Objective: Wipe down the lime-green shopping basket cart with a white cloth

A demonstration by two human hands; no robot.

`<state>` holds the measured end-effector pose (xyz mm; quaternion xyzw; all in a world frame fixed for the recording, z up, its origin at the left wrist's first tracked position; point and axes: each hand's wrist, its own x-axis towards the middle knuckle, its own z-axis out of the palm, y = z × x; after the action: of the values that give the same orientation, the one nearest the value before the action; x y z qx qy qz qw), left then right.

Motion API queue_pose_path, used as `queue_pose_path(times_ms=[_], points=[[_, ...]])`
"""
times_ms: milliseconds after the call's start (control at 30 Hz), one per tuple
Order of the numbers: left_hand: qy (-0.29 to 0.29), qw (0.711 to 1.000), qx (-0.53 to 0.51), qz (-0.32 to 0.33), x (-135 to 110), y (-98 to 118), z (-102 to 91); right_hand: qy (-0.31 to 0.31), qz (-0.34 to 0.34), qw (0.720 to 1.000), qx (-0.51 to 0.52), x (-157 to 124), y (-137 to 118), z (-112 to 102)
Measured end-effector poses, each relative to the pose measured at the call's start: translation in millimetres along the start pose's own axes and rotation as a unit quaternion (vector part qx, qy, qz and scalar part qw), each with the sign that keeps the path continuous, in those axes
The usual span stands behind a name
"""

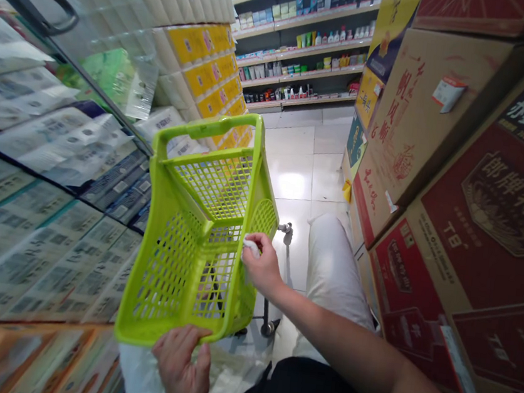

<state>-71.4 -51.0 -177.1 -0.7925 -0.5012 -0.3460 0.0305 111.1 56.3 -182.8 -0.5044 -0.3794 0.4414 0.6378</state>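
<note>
A lime-green plastic shopping basket [155, 228] with lattice walls is in the middle of the view, tilted so that I look down into it. My left hand [183, 364] grips its near rim, fingers over the edge and thumb on the outer side. On the right rim, my right hand [262, 267] pinches a small wad of white cloth or tissue [251, 246] against the plastic. The carrying handle [208, 128] lies at the far end of the basket. No goods show inside it.
Packaged tissue [201, 66] is stacked on the left, beside a metal rail [95, 86]. Cardboard cartons [413, 113] rise on the right. Shelves of bottles and tubes [303, 43] stand at the back, across a tiled floor [292, 140]. Castors [268, 328] show under the basket.
</note>
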Motion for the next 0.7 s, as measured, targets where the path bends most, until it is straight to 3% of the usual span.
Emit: queue_pose_path(times_ms=[67,133,333,433,500,700], points=[[0.002,1.000,-0.001,-0.001,-0.6,-0.2,1.0,0.017,0.007,1.000,0.000,20.8,-3.0,3.3],[0.007,1.000,0.000,-0.009,-1.2,-0.5,2.1,0.016,-0.004,1.000,-0.009,18.4,-3.3,3.5],[-0.004,1.000,0.018,0.009,-0.1,-1.6,1.8,-0.078,-0.065,0.993,-0.053,-81.0,7.0,-12.3],[-0.010,1.000,0.022,0.001,1.3,0.5,0.7,-0.132,-0.099,0.984,-0.071,-106.2,10.6,-20.8],[-0.009,1.000,0.022,0.000,2.2,2.8,0.8,-0.130,-0.099,0.984,-0.073,-94.5,9.3,-22.5],[-0.005,1.000,0.024,-0.002,3.0,8.6,3.9,0.003,-0.038,0.998,-0.043,-13.4,-6.3,-13.6]])
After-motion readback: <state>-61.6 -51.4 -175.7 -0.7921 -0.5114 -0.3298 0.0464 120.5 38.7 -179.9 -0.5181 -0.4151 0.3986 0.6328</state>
